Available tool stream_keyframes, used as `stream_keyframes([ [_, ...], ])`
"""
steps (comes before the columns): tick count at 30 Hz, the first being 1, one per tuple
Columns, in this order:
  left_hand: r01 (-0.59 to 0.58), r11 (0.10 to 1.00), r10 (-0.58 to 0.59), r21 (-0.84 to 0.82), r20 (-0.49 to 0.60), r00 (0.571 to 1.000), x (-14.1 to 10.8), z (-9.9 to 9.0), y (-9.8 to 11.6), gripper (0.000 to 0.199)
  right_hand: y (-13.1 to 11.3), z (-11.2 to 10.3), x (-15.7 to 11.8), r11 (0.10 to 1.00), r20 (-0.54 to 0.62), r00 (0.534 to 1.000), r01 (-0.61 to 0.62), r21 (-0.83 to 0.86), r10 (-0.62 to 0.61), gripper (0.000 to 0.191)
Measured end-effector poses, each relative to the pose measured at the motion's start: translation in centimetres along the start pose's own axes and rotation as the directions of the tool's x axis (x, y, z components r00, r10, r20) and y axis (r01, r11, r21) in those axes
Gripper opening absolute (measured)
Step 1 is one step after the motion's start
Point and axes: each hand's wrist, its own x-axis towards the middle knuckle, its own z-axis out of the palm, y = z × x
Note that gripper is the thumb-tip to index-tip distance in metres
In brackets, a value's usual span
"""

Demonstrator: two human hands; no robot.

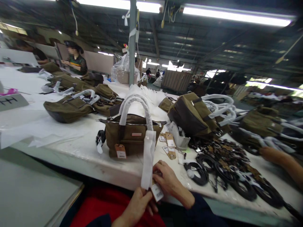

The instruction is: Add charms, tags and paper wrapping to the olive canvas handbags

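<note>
An olive-brown handbag (130, 145) stands upright at the table's front edge, its handle (136, 100) wrapped in clear-white film. A flat white wrapped strip (148, 160) hangs down the bag's right front. My left hand (137, 203) pinches the strip's lower end. Beside it, my right hand (169, 181) has its fingers curled at a barcode tag (157, 192), close against the strip; its fingertips are partly hidden. Another barcode tag (121, 152) hangs on the bag's left front. A coiled black strap (100, 138) sits at the bag's left side.
Loose tags (169, 145) lie right of the bag. Further right are coiled black straps (197, 173) and a heap of dark metal-and-leather pieces (227, 157). More olive bags (189, 113) stand around. A co-worker's hand (272, 154) reaches in from the right. A post (132, 47) rises behind.
</note>
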Motion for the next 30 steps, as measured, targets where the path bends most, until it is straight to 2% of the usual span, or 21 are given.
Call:
stream_keyframes([
  [3,0.021,0.988,-0.012,-0.152,0.06,0.998,-0.8,0.2,-0.2,0.039,0.2,0.2,-0.1,1.0,-0.01,1.0,-0.005,0.015,0.006,0.009],
  [6,0.055,0.969,-0.064,-0.242,-0.031,0.997,-0.9,0.1,-0.9,0.049,0.2,0.4,0.1,1.0,-0.013,1.0,-0.02,0.014,0.02,0.009],
  [8,0.072,0.973,-0.093,-0.218,-0.087,0.992,-0.5,0.2,-1.4,0.052,0.3,0.4,0.1,0.999,-0.008,1.0,-0.023,0.025,0.023,0.009],
  [9,0.078,0.976,-0.096,-0.205,-0.081,0.992,-0.4,0.2,-1.6,0.053,0.3,0.3,0.1,0.999,-0.008,1.0,-0.024,0.035,0.024,0.009],
  [13,0.088,0.981,-0.071,-0.175,0.101,0.992,-0.6,0.8,-2.0,0.055,0.2,-0.3,-0.4,0.994,0.03,0.997,-0.075,0.082,0.072,0.005],
  [17,0.062,0.995,-0.043,-0.078,0.228,0.973,-1.4,1.5,-1.8,0.059,0.1,-0.8,-1.4,0.987,0.133,0.982,-0.147,0.07,0.137,0.02],
  [20,0.019,1.0,-0.012,-0.024,0.277,0.961,-1.6,1.9,-1.6,0.058,-0.1,-1.1,-2.2,0.957,0.241,0.955,-0.221,0.187,0.173,0.021],
  [24,-0.047,0.999,0.04,0.014,0.317,0.948,-1.6,2.5,-0.7,0.051,-0.4,-2.1,-3.4,0.842,0.307,0.926,-0.339,0.42,0.22,0.017],
  [28,-0.171,0.98,0.12,0.1,0.388,0.914,-1.9,3.1,0.6,0.033,-0.7,-3.6,-5.2,0.783,0.35,0.911,-0.376,0.495,0.216,0.019],
  [30,-0.192,0.97,0.115,0.15,0.411,0.904,-2.1,3.4,1.1,0.026,-0.7,-4.1,-6.2,0.78,0.342,0.914,-0.375,0.502,0.219,0.019],
])
